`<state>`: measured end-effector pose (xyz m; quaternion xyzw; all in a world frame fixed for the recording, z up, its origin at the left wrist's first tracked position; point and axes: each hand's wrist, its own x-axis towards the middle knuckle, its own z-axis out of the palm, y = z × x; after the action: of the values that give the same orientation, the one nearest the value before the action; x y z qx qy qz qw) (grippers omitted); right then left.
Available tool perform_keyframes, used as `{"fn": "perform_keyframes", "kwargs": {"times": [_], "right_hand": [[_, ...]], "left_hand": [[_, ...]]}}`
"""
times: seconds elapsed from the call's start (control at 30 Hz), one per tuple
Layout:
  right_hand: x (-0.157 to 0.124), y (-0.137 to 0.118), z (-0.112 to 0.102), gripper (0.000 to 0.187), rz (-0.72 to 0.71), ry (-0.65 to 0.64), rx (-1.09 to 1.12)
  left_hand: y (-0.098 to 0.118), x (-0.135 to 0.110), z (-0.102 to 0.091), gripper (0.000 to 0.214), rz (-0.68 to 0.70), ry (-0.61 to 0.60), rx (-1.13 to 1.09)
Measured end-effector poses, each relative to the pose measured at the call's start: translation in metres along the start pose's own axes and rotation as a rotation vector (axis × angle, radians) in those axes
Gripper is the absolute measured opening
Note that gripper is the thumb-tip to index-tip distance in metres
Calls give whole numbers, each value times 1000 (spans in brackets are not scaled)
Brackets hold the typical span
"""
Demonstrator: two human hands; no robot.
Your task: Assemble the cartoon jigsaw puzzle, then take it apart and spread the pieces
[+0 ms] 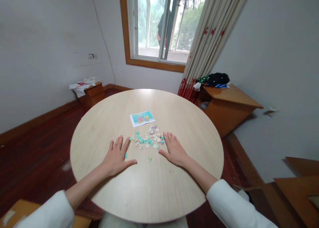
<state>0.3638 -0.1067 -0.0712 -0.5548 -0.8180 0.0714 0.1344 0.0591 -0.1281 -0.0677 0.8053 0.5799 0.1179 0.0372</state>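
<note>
My left hand (116, 159) lies flat on the round table (149, 194), fingers spread, left of a loose heap of jigsaw puzzle pieces (148, 140). Some pieces show teal or coloured faces, others their pale backs. Flat on the right side of the heap rests my right hand (175, 151), its fingertips beside the outer pieces. A teal piece (126, 155) sits by my left hand between thumb and index finger. Between the two hands, nearer to me, is a small multicoloured piece or cluster (149, 159). Beyond the heap lies a picture card (142, 118) with cartoon figures on teal.
A wooden cabinet (233, 97) with dark dotted cloth (216, 79) on it stands right of the table. At the far left is a small wooden stand (95, 93) with papers or cloth. Behind are a window (159, 25) and a curtain (204, 38). A cardboard box (22, 209) shows lower left.
</note>
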Motion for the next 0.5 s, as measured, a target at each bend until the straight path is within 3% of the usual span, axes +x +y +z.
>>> {"fn": "perform_keyframes", "kwargs": {"times": [0.17, 0.33, 0.5], "right_hand": [[19, -24, -2, 90, -40, -55, 20], [35, -38, -5, 83, -51, -91, 38], [43, -35, -8, 71, -135, -70, 184]], "left_hand": [[19, 20, 7, 106, 1, -12, 4], [42, 50, 6, 102, 64, -47, -61], [56, 68, 1, 83, 118, -132, -326]]}}
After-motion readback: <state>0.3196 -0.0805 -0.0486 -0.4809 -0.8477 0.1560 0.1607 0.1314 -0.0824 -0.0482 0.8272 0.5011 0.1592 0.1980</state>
